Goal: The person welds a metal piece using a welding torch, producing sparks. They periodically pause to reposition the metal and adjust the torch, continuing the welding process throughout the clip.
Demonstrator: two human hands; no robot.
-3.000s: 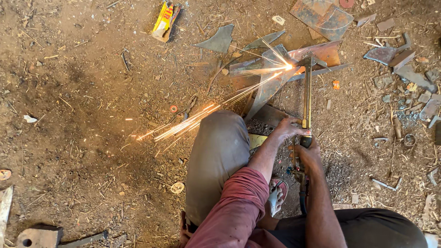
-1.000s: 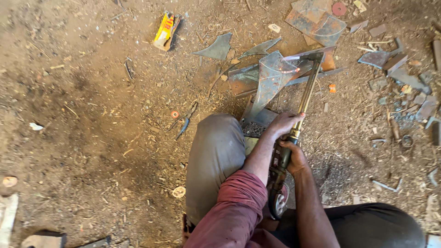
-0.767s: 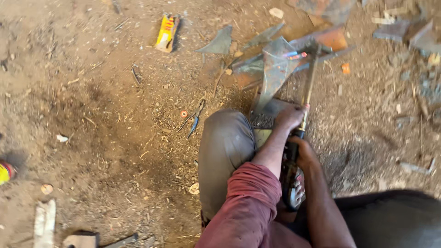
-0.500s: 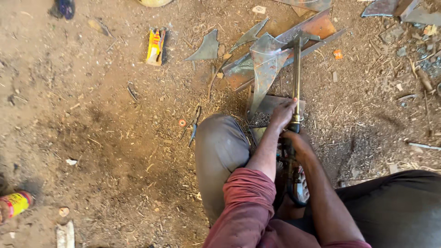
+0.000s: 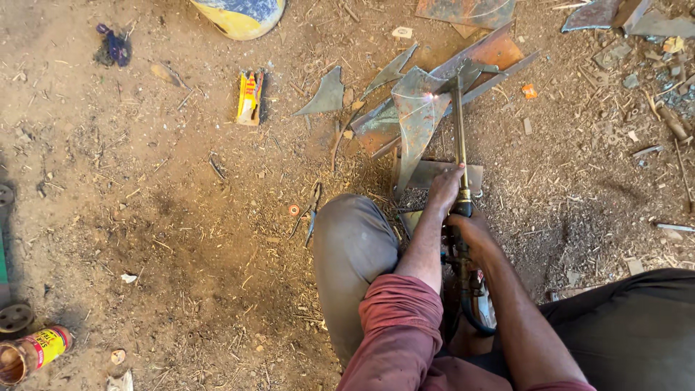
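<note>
Both bare hands are wrapped around the cutting torch (image 5: 460,137), left hand (image 5: 443,190) ahead of the right hand (image 5: 470,230), flame on the metal sheet (image 5: 416,119). With the knee (image 5: 351,232) just below that sheet, sparks or a dropped offcut could easily burn him.

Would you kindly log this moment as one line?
left hand: grips torch tube | right hand: grips torch handle | flame at tip on steel plate | scrap on dirt ground

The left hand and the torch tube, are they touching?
Touching. The head view shows the left hand wrapped around the torch tube at its lower end, with no gap; the right hand holds the handle just behind it.
</note>
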